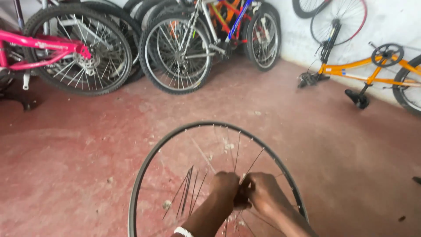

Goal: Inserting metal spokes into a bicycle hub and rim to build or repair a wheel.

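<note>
A bare bicycle wheel rim (184,130) with thin metal spokes (189,189) stands in front of me over the red floor. Both hands meet at its middle, around the hub, which they hide. My left hand (224,186) is closed over the hub area with spokes fanning out past its fingers. My right hand (262,192) presses against it from the right, fingers curled on the same spot. A loose bundle of spokes hangs to the left of my left hand. A white band sits on my left wrist.
Several bicycles lean along the back wall: a pink one (39,46) at left, a blue and red one (219,26) in the centre. An orange bicycle (372,72) lies upside down at right. A loose wheel (340,19) hangs on the white wall.
</note>
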